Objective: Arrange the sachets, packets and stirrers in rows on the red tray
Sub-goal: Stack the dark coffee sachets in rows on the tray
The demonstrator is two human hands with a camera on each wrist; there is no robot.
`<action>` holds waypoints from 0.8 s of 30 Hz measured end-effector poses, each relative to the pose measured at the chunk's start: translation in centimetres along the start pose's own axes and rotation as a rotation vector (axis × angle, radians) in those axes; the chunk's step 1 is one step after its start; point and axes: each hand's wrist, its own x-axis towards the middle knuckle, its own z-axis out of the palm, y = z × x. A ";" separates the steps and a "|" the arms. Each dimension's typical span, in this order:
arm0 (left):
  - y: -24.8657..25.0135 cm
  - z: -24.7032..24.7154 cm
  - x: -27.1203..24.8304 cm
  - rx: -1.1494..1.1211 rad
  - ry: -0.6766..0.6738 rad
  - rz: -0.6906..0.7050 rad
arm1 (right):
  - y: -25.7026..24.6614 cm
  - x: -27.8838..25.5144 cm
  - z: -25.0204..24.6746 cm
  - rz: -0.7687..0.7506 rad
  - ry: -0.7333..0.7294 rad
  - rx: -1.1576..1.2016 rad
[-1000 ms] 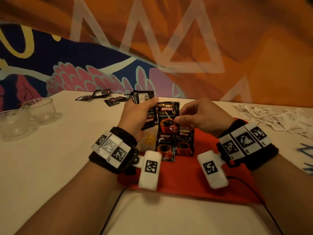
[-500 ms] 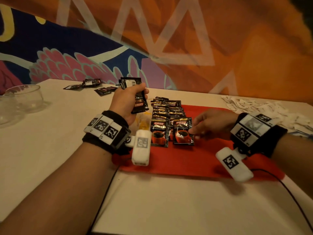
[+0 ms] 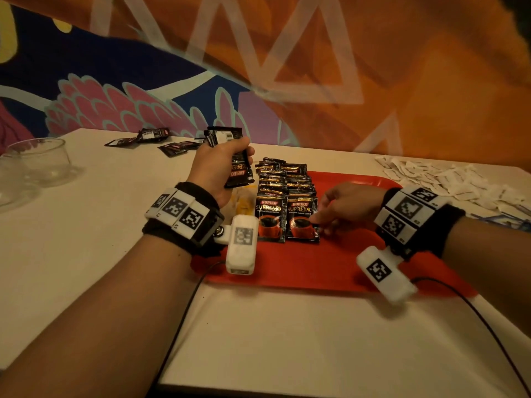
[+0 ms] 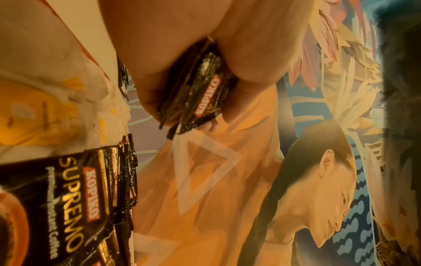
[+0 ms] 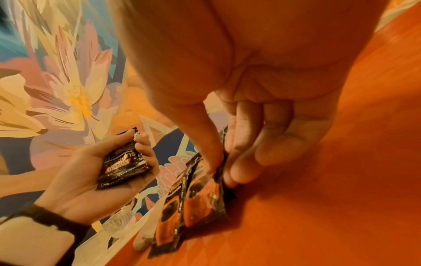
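Note:
A red tray (image 3: 339, 265) lies on the white table and carries two overlapping rows of black Kopiko coffee sachets (image 3: 283, 182). My left hand (image 3: 221, 168) is raised above the tray's left edge and grips a small stack of the same sachets (image 3: 237, 168) (image 4: 205, 90) (image 5: 123, 167). My right hand (image 3: 330, 214) is low on the tray, thumb and fingers pinching the right edge of the nearest sachet of the right row (image 3: 301, 222) (image 5: 205, 196), which lies on the tray. The nearest sachet of the left row (image 3: 270, 219) lies beside it.
A pile of white packets (image 3: 448, 185) is spread at the table's right back. A few black sachets (image 3: 152, 136) lie at the back left. Two glass bowls (image 3: 40, 159) stand at the far left. A yellow-and-white packet (image 3: 241, 202) lies left of the rows.
My right hand came down from near the left hand's stack with one sachet and laid it at the near end of the right row. The left hand stayed raised with its stack.

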 end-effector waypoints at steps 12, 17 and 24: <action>-0.3 0.7 -0.9 -0.003 -0.076 -0.024 | -1.0 -0.2 -1.4 -0.096 0.130 -0.164; -0.3 1.1 -1.8 0.022 -0.116 0.010 | -3.5 -0.3 -2.3 -0.239 0.152 -0.076; 0.1 2.6 -3.8 -0.019 -0.189 0.013 | -5.8 0.2 -1.1 -0.474 0.203 0.101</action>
